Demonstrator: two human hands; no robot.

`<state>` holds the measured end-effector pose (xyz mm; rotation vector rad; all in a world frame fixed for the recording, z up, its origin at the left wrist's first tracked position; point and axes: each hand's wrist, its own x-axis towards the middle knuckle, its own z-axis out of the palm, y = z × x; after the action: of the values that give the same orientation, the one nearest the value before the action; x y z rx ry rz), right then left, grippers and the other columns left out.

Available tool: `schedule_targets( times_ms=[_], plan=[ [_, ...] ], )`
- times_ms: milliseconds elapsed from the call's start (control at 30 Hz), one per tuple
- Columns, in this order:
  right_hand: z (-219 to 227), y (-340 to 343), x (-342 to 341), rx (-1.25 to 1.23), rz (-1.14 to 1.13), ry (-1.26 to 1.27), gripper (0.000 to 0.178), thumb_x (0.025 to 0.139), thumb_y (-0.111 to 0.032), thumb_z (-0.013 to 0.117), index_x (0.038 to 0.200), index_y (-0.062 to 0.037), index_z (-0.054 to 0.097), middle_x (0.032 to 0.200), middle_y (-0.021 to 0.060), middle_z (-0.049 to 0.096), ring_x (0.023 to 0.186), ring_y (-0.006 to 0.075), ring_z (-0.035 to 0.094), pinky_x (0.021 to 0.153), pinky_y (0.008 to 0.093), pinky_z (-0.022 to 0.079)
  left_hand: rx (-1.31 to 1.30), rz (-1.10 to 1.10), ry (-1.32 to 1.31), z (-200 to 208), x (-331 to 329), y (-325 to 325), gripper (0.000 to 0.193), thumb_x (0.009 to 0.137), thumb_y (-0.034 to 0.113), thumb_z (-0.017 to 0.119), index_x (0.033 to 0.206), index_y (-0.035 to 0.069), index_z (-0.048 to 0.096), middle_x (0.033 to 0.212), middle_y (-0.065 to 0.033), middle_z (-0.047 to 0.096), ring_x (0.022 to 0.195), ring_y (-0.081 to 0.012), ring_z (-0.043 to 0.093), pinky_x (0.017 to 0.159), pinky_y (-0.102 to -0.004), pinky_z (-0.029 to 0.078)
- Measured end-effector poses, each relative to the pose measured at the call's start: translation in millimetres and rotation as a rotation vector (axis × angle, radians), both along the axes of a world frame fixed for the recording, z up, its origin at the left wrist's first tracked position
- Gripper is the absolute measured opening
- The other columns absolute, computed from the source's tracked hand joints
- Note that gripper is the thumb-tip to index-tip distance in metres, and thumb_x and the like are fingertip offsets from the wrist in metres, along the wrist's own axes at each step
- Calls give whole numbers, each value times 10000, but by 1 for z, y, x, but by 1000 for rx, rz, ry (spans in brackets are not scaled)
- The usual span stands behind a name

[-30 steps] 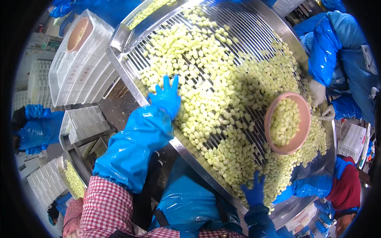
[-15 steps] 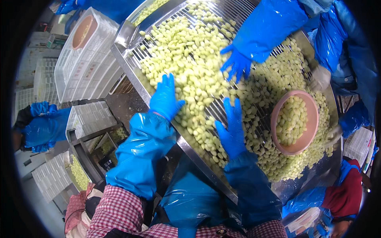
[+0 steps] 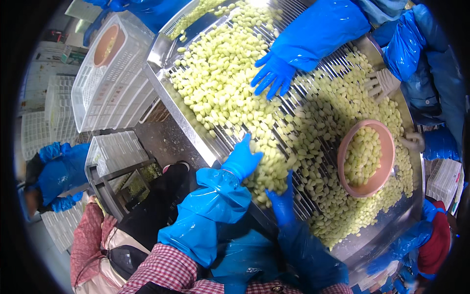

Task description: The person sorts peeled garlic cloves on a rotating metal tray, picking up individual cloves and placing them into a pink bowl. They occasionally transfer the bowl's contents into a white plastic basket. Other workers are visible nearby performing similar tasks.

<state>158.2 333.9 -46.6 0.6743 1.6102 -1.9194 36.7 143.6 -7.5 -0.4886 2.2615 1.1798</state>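
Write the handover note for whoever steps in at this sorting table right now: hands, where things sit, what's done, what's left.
Left hand in a blue rubber glove: open, flat against a heap of pale green peeled pieces at the near rim of the slotted steel table.
Right hand, same glove: open, cupping that heap from the other side.
Pink round plastic bowl sits on the table to the right, partly filled with pieces.
A co-worker's blue-gloved hand spreads pieces opposite.
Done: some pieces are in the bowl. Left: most still cover the table.
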Motion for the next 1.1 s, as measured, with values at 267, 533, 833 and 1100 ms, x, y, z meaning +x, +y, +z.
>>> schedule_targets(
  times_ms=[267,533,833,1100],
  plan=[
    [18,-39,-210,-274,-257,251,617,912,-137,662,1441,-35,364,1339,190,485,1135,246,563,927,376,533,746,755,173,-8,-97,-75,576,919,180,606,1439,36,405,1333,-167,525,1157,-277,548,959,-338,485],
    [16,-20,-281,1494,702,546,594,956,-542,476,1480,-283,370,1572,179,223,1417,450,227,1101,682,180,-734,94,143,-40,-136,-105,759,929,451,513,1538,129,194,1569,-226,181,1398,-510,217,1060,-704,229],
    [52,2,-117,1082,851,778,621,886,-281,662,1460,-289,426,1548,146,301,1424,417,242,1123,589,244,-674,-942,-25,39,-12,-53,808,850,255,617,1545,245,206,1570,-188,231,1360,-512,325,1077,-649,283],
    [81,46,7,742,520,289,702,891,-148,657,1513,-152,331,1556,197,261,1447,391,222,1156,509,246,-143,-918,237,58,37,15,543,849,166,592,1382,136,493,1389,-191,488,1179,-404,550,905,-506,504]
  ],
)
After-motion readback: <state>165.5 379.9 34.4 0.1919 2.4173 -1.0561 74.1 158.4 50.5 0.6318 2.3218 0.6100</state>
